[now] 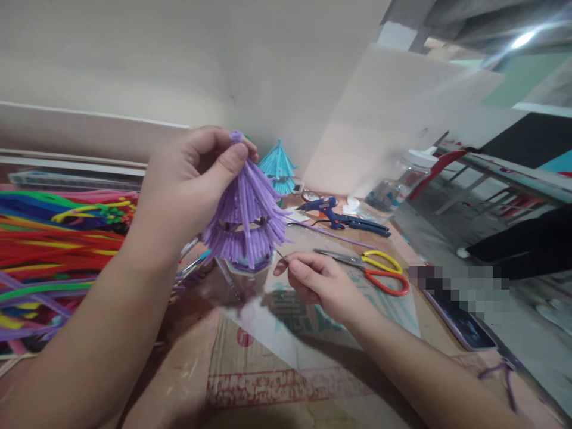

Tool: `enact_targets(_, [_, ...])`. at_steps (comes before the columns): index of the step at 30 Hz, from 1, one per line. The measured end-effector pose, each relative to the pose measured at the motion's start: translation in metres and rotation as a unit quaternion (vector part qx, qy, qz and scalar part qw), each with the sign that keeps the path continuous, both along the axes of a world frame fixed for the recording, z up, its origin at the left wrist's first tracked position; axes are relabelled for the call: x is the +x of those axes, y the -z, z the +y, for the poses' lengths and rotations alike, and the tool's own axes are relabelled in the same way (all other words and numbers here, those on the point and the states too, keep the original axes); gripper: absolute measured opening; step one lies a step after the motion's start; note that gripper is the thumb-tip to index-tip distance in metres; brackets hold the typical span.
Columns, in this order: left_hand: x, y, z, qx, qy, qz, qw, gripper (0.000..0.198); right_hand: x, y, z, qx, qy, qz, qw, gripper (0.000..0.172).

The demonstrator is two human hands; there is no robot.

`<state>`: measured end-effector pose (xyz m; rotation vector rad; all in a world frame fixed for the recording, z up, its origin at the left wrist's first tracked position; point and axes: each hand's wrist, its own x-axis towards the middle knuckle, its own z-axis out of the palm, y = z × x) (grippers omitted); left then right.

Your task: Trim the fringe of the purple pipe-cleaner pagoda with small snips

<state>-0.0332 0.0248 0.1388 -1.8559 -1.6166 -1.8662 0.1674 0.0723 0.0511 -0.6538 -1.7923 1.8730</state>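
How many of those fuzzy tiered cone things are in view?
2: a purple one in the left hand, and a turquoise one farther back, near the pale wall. Others may be hidden behind the left hand.

L forearm point(125, 310) & R forearm point(402, 351) bare – fingers point(233, 158) bare too

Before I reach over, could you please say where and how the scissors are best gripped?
Probably grip the scissors by their yellow and orange loops, coming from the image's right, since the blades point left, just beyond the right hand.
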Motion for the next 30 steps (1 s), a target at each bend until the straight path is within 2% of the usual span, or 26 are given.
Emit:
enact_targets(4, [-0.0007,-0.0012,-0.0014,-0.007,0.014,-0.032,0.999,0.015,0.0017,0.0007,-0.0005,-0.013,0.017,0.029,0.999,0.047])
enact_targets(10, [0.0013,-0.0016,-0.0024,0.005,0.033,-0.027,0.999,0.017,0.0024,0.0007,-0.0042,-0.036,0.016,0.063,0.997,0.046])
enact_targets(21, [0.0037,0.0003,0.0000,0.019,0.016,-0.038,0.999,0.016,0.0012,-0.0023,-0.0064,-0.067,-0.005,0.068,0.995,0.045])
enact_targets(30, [0.0034,0.0020,0.0006,0.014,0.041,-0.038,0.998,0.017,0.0011,-0.0005,-0.0064,-0.068,0.001,0.078,0.995,0.044])
